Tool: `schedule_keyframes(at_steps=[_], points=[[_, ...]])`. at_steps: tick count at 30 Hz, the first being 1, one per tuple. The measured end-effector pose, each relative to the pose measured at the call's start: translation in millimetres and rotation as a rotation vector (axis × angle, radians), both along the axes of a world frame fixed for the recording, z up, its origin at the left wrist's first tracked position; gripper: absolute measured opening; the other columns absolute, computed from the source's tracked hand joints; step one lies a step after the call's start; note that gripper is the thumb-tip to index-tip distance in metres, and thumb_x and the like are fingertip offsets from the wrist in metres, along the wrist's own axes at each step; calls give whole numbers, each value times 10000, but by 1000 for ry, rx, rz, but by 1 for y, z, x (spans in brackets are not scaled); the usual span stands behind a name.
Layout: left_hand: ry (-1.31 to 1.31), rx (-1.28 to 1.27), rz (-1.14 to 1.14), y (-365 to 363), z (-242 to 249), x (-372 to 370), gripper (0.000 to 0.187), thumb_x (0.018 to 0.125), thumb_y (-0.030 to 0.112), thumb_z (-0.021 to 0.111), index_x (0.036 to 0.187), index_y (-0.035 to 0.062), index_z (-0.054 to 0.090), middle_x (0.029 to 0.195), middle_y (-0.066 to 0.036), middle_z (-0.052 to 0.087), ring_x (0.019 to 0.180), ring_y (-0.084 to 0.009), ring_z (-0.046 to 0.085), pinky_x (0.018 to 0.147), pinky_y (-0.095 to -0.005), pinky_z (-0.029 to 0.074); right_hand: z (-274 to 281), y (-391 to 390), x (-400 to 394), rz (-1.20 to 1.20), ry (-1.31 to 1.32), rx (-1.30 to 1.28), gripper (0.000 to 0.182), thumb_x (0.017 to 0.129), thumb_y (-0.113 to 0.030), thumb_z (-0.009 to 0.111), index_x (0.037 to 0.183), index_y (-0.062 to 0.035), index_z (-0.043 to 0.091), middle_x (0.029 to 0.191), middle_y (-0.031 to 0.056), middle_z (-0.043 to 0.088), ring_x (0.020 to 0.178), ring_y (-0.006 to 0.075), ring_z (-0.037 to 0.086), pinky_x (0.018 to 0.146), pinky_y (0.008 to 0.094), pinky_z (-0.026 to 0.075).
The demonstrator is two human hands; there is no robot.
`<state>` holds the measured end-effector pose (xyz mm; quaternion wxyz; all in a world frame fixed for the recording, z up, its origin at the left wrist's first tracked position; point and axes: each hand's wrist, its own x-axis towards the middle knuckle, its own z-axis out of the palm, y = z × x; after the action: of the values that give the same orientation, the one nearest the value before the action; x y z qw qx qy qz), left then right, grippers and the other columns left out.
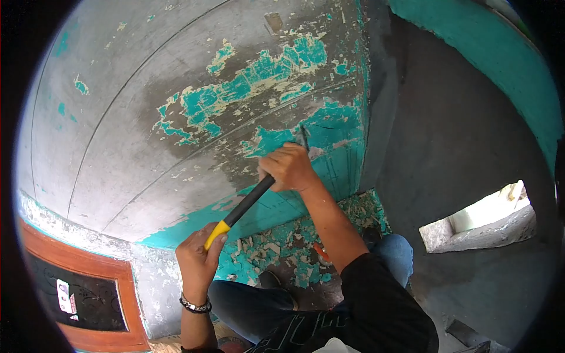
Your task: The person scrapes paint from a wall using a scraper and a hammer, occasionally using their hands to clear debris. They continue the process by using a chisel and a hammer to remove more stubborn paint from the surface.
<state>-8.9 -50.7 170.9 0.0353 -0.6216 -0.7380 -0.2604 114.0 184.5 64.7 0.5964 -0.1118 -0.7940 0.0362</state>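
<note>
Scraping teal paint off a grey wall, roughly half bare

2 hands: left hand (197,253) clenched on the scraper (247,203) handle end, right hand (288,167) gripping near its blade; teal paint (259,73) remains above the fingers, flakes (282,244) below

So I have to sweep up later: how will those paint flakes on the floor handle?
The paint flakes look thin and curled, so probably light and brittle, likely crumbling under a push. They lie loose and scattered, so they may well drift rather than slide together.

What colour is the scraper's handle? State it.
Black with a yellow end, on the scraper; head view.
</note>
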Motion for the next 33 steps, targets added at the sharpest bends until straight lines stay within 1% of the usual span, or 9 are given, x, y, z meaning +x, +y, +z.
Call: schedule_keyframes(at_steps=[5, 10, 16, 18, 21, 24, 28, 29, 33], points=[[167, -21, -20, 4, 8, 17, 242, 788, 187, 707, 984, 46, 678, 735, -138, 644, 600, -279, 602, 541, -347, 462, -5, 1, 18, -9, 1, -63, 178, 557, -157, 676, 615, -196, 512, 524, -31, 468, 501, 178, 530, 505, 329, 374], [33, -2, 82, -33, -15, 18, 267, 783, 134, 715, 1030, 47, 665, 756, -147, 647, 625, -280, 622, 558, -331, 480, -12, -15, -6, 127, -12, -55, 200, 541, -139, 687, 615, -197, 510, 530, -37, 483, 499, 175, 533, 507, 330, 386], [-86, 61, 94, -32, -36, 9, 236, 786, 73, 702, 1012, 16, 669, 799, -150, 673, 659, -226, 648, 574, -305, 482, -24, -12, -15, 111, -47, 21, 206, 544, -142, 689, 614, -197, 504, 518, -43, 462, 483, 161, 521, 492, 316, 384], [-130, 18, 130, -30, -35, 3, 218, 791, 71, 696, 999, 10, 676, 807, -146, 678, 656, -209, 642, 582, -289, 479, -26, -12, -18, 80, -110, 44, 230, 533, -183, 688, 666, -157, 502, 551, -5, 498, 518, 192, 549, 521, 346, 409], [-102, 87, 44, -24, -34, -10, 205, 790, 83, 699, 983, 16, 687, 750, -132, 655, 617, -188, 611, 570, -286, 462, -25, -11, -21, 78, -134, 14, 214, 542, -189, 683, 648, -152, 501, 536, -5, 489, 513, 188, 548, 517, 337, 405], [-60, -14, 84, -11, -1, -6, 227, 785, 97, 703, 999, 24, 689, 697, -111, 622, 583, -175, 579, 551, -284, 442, -4, -3, -12, 4, -42, 39, 197, 554, -194, 674, 628, -153, 496, 520, -7, 478, 498, 185, 542, 502, 333, 394], [-26, 59, 3, 11, 30, -1, 229, 781, 109, 696, 991, 20, 687, 661, -109, 592, 543, -170, 535, 519, -290, 406, 31, 15, 8, -101, 54, 82, 194, 561, -204, 672, 614, -160, 491, 509, -10, 468, 482, 183, 535, 487, 330, 384], [82, 45, -24, 9, 36, 5, 242, 772, 89, 692, 1000, 10, 680, 658, -121, 595, 539, -172, 527, 513, -284, 400, 32, 13, 8, -86, 82, 78, 190, 566, -210, 670, 613, -161, 492, 509, -10, 468, 481, 183, 536, 483, 327, 383], [47, 54, 31, -18, 49, 26, 275, 781, 94, 681, 1028, -26, 660, 670, -131, 612, 550, -167, 538, 508, -281, 402, 49, 2, 2, 91, 137, 63, 180, 577, -212, 662, 601, -160, 491, 504, -8, 465, 481, 180, 539, 479, 318, 387]])
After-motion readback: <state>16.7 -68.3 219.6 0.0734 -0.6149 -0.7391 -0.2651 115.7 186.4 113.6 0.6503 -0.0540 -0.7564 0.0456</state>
